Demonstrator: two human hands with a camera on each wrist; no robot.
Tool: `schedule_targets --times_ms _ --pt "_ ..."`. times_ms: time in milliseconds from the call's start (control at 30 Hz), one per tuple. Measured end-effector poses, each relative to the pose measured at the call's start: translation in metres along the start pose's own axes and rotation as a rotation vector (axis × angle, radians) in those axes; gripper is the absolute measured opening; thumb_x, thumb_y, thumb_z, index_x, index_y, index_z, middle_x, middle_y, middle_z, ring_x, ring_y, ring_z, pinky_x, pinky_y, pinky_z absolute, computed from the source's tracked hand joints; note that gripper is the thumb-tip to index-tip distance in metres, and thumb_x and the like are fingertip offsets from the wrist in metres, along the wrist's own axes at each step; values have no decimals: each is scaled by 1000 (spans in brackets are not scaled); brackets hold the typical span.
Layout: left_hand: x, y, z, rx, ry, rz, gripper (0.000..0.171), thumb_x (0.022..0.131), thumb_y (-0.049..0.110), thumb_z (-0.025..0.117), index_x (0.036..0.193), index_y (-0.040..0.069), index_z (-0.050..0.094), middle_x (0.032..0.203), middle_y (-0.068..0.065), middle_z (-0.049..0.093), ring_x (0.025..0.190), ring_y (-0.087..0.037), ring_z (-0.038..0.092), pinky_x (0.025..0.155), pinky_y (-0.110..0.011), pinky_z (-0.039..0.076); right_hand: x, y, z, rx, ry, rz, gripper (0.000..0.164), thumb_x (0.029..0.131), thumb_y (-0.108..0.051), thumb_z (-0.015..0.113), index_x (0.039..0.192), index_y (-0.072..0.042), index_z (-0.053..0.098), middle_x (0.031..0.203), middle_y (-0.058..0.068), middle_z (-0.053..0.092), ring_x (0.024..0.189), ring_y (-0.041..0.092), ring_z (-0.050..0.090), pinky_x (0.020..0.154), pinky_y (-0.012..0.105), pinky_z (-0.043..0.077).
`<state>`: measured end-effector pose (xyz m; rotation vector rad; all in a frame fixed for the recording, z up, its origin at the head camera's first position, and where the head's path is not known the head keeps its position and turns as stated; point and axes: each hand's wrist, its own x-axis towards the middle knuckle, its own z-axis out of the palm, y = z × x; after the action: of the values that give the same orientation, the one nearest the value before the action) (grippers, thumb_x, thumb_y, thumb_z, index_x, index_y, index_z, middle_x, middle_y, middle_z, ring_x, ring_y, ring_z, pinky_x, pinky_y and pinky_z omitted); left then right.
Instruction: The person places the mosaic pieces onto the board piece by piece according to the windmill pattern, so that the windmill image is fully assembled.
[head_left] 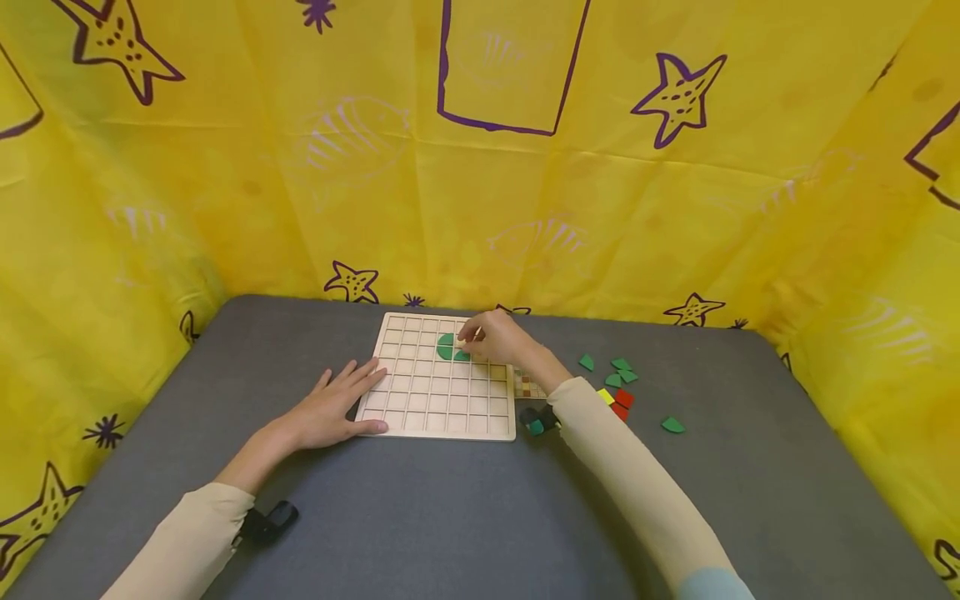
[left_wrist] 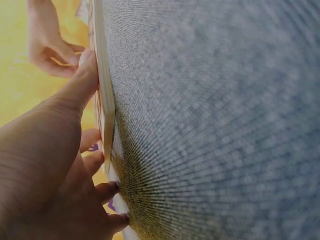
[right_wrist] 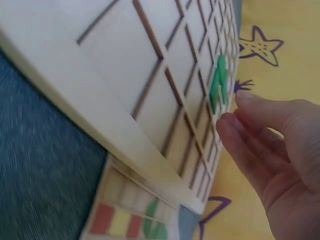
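Note:
A pale wooden grid board (head_left: 431, 403) lies on the table. My left hand (head_left: 330, 408) rests at its left edge with fingers spread, the thumb (left_wrist: 86, 67) lying against the near corner. Green quarter-round pieces (head_left: 446, 352) sit in neighbouring squares toward the board's far side. Over them hovers my right hand (head_left: 498, 337), its thumb and fingertips (right_wrist: 226, 125) bent toward each other with a gap between. No piece shows between them in the right wrist view. Part of the green group is hidden behind this hand in the head view.
A small pattern card (head_left: 530, 386) lies partly beneath the board's right edge. Farther right are loose green pieces (head_left: 621, 364), red squares (head_left: 623, 399), a yellow square (head_left: 605, 397) and a lone green piece (head_left: 672, 425). Yellow patterned cloth (head_left: 465, 192) hangs behind the grey table (head_left: 450, 517).

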<state>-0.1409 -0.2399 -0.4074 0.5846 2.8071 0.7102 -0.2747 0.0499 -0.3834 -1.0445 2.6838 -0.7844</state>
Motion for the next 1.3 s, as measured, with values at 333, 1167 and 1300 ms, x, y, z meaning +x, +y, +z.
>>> schedule_targets --times_ms 333,1167,1300 --pt "1 0 0 4 -8 -7 92 86 57 66 154 8 30 161 -17 19 145 -50 9 110 -69 1 -16 -6 -20 25 15 -44 19 93 -7 67 110 -2 73 100 6 73 88 18 66 76 28 54" --pt "1 -1 0 4 -10 2 93 86 59 65 155 8 28 162 -17 18 145 -49 9 110 -69 0 -67 35 -54 -7 104 -42 17 90 -2 69 106 5 71 96 14 72 87 25 68 79 38 56" --pt "0 -1 -1 1 -10 1 93 86 58 66 155 8 28 162 -17 18 145 -50 9 110 -69 0 -75 52 -53 -27 109 9 18 89 -1 70 106 6 71 98 15 72 88 27 68 80 40 56"
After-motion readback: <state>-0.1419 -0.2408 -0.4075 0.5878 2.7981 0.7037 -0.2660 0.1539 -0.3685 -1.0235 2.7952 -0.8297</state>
